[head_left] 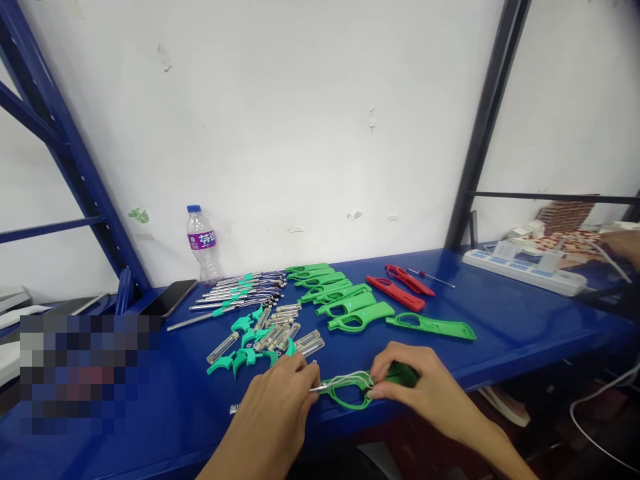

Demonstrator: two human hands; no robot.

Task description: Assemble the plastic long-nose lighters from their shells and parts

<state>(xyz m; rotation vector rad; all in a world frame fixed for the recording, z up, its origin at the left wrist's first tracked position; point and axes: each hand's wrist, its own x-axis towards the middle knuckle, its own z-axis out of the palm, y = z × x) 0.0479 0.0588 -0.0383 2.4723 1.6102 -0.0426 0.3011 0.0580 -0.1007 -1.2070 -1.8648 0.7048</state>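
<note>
At the table's front edge lies a green lighter handle shell (350,404), its loop toward me. My left hand (280,403) is closed on a metal lighter tube (319,388) at the shell's front end; most of the tube is hidden under the hand. White wires (350,377) run from the tube across the loop. My right hand (420,380) pinches the shell and the wire ends behind the loop. Beyond the left hand lie clear fuel tanks (275,337) and teal triggers (240,360). More green shells (363,315) are lined up farther back.
Several metal tubes with wires (240,293) lie at the back left, near a plastic bottle (203,247) and a phone (170,298). Red shells (397,292) and a screwdriver (431,277) sit back right. A power strip (525,270) stands farther right, near another person's hand (623,245).
</note>
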